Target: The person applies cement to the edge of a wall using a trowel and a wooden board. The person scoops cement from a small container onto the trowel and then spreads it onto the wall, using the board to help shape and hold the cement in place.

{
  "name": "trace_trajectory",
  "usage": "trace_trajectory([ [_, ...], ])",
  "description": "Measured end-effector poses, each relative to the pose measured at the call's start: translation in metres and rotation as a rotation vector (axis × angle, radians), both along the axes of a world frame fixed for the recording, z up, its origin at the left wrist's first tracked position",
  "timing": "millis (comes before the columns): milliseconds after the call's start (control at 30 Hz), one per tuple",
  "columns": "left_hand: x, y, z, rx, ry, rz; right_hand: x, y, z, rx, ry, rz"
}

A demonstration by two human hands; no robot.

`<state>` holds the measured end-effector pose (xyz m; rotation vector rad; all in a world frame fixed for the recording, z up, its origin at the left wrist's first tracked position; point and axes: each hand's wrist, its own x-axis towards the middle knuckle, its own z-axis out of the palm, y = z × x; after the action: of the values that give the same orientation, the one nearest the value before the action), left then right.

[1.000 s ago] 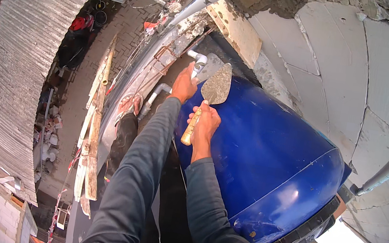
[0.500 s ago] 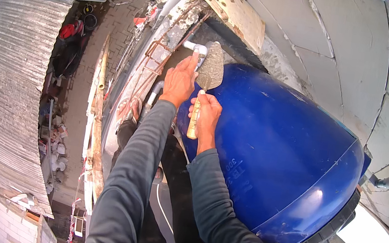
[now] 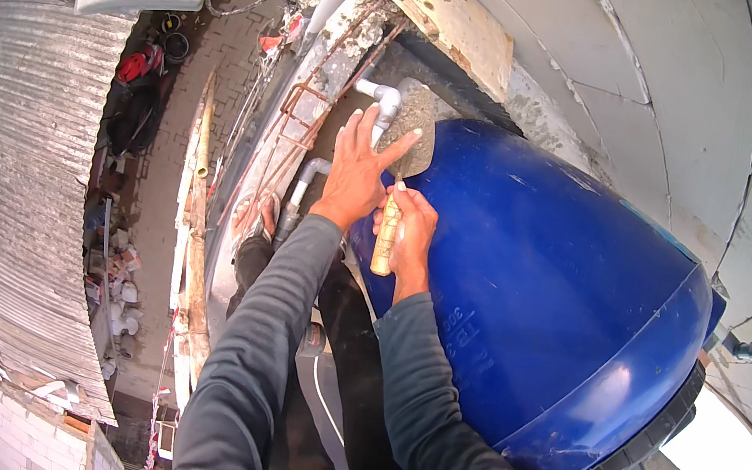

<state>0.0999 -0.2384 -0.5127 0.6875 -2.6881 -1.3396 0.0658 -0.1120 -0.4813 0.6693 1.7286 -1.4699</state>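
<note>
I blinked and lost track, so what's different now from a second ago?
The left hand has opened from around the white pipe; its fingers are spread, thumb over the blade of the trowel. The trowel has shifted nearer that pipe. The right hand still grips the trowel's handle; the blue tank seems unmoved.

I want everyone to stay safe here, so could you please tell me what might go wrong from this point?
The left hand is spread close to the trowel in the right hand; its thumb overlaps the blade in this view, so a slip might scrape it.

The blade carries what looks like grey mortar, some of which could fall onto the white pipe beside it.
</note>
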Motion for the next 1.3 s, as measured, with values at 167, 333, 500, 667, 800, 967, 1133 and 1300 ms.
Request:
trace_trajectory([
  [167,0.013,-0.003,0.005,0.273,0.057,0.168,0.007,-0.002,0.013,-0.11,-0.073,-0.142],
  [333,0.043,-0.01,0.032,0.724,-0.014,0.237,0.034,0.012,0.045,-0.215,-0.106,-0.238],
  [500,0.102,-0.038,0.083,0.651,-0.038,0.149,0.087,0.024,0.094,-0.351,-0.328,-0.11],
  [667,0.145,-0.07,0.116,0.223,-0.055,-0.074,0.102,0.022,0.129,-0.472,-0.579,-0.029],
  [800,0.158,-0.092,0.131,0.071,-0.11,-0.094,0.092,0.005,0.137,-0.541,-0.67,0.055],
  [967,0.157,-0.108,0.137,-0.182,-0.17,-0.217,0.079,0.001,0.143,-0.538,-0.612,0.089],
  [1133,0.179,-0.095,0.135,-0.322,-0.368,-0.119,0.091,0.011,0.134,-0.476,-0.438,0.007],
  [1300,0.186,-0.081,0.167,-0.165,-0.439,0.1,0.136,0.01,0.107,-0.247,-0.297,0.087],
])
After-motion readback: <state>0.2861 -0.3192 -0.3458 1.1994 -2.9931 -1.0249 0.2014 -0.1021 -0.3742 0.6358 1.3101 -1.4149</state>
